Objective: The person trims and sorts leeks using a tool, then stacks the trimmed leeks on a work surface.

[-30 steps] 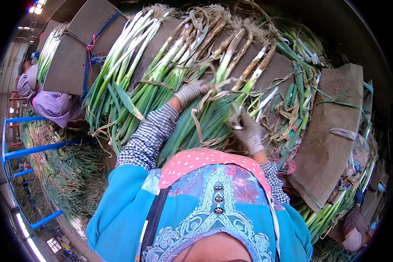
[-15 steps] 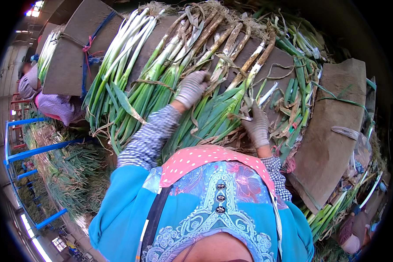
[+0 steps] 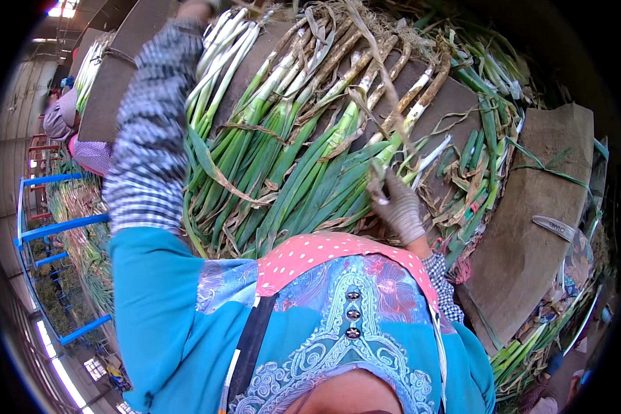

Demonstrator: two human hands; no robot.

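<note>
At the upper left, my left hand (image 3: 197, 10) is stretched far out beside the cleaned white-stemmed green onions (image 3: 229, 48). It is gloved, smeared by motion and partly cut off by the picture's top edge, so its fingers cannot be read. My right hand (image 3: 401, 208), in a grey-brown knit glove, is closed beside the leaves of an untrimmed green onion (image 3: 415, 114); what its fingers hold is too small to name. Between my hands lies a row of green onions (image 3: 265, 103) with brown, soil-stained stems. A long dry leaf strip (image 3: 383, 65) hangs blurred across them.
A brown board (image 3: 535, 193) stands at the right, with a silver oblong piece (image 3: 553, 228) on it. Leaf scraps (image 3: 466, 200) lie left of that board. Another person (image 3: 90, 148) works at the far left, near a blue metal frame (image 3: 65, 231) holding more onions.
My left hand has swung from the middle of the onion row up to the far left. The dry strip now trails over the stems. My right hand has shifted slightly left.
</note>
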